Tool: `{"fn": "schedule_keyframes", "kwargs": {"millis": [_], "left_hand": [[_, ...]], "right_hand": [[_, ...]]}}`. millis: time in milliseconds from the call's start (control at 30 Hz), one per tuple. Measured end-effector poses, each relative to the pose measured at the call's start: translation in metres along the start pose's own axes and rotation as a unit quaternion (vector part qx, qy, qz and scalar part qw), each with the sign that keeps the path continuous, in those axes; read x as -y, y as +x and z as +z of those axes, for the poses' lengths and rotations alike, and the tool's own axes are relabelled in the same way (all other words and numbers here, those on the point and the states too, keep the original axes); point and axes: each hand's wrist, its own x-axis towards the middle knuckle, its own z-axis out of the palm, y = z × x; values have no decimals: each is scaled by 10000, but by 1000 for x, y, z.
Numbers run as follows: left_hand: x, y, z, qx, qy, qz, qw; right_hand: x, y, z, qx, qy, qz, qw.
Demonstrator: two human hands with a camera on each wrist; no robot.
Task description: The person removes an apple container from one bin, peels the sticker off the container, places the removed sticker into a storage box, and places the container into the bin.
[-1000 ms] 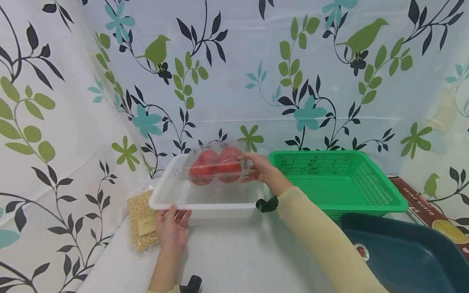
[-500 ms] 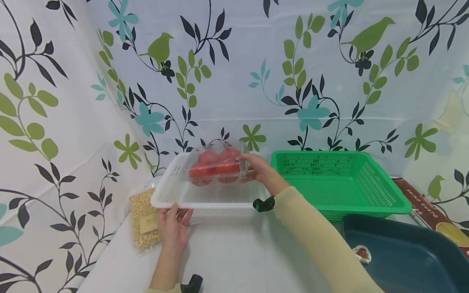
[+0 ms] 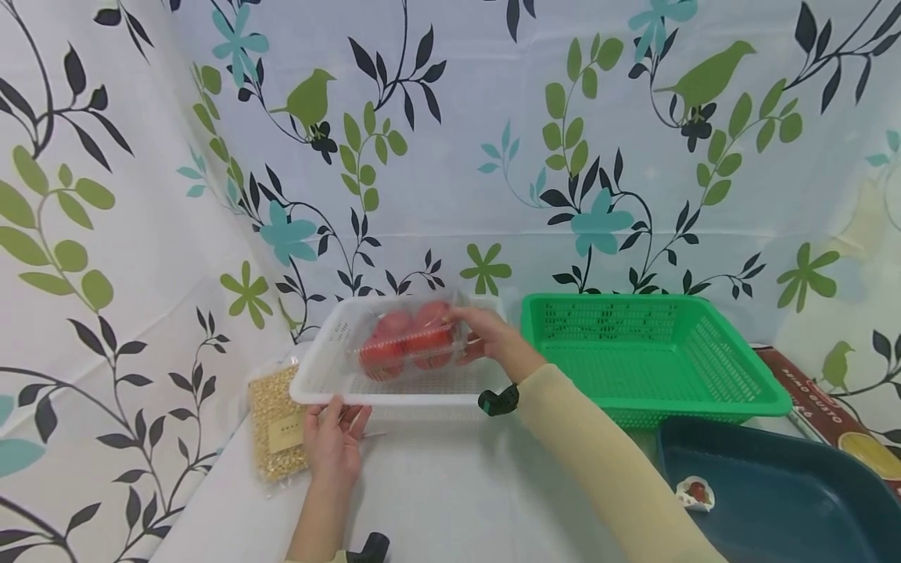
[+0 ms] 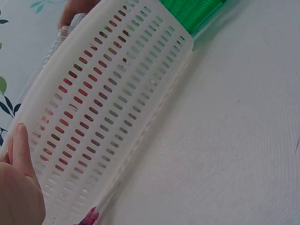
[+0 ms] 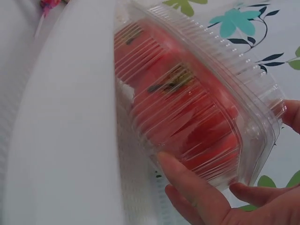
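Note:
In the head view, my right hand [image 3: 493, 336] holds the right end of a clear plastic clamshell box [image 3: 454, 335] of several red tomatoes [image 3: 383, 356]. The box is tilted, its left end lower, and sits within the white perforated basket [image 3: 436, 399]; whether it touches the bottom I cannot tell. Green stems on the tomatoes [image 5: 183, 117] show through the lid in the right wrist view, with the right fingers [image 5: 197, 192] against the box's edge. My left hand [image 3: 334, 446] grips the basket's front rim, its thumb [image 4: 21, 150] along the outer wall.
A green basket [image 3: 647, 405] stands to the right, before it a dark blue tray [image 3: 781, 485] with a small wrapped item [image 3: 695, 494]. A brown box [image 3: 809, 399] lies far right. At left is a bag of yellow grains [image 3: 274, 422]. A pink-wrapped thing [image 4: 90, 216] on a stick lies beneath the basket's side.
The right hand has lowered the box of tomatoes a little into the white basket, and its left end has dipped. My left hand stays on the rim.

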Motion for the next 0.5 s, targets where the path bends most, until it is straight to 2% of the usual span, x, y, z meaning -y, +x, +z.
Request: {"fn": "schedule_keyframes", "kwargs": {"millis": [267, 500], "left_hand": [[0, 0, 1, 10, -95, -11, 10000], [1, 1, -1, 30, -134, 16, 9999]], "right_hand": [[-6, 2, 5, -60, 56, 187, 9998], [-11, 3, 8, 261, 83, 223, 9994]]}}
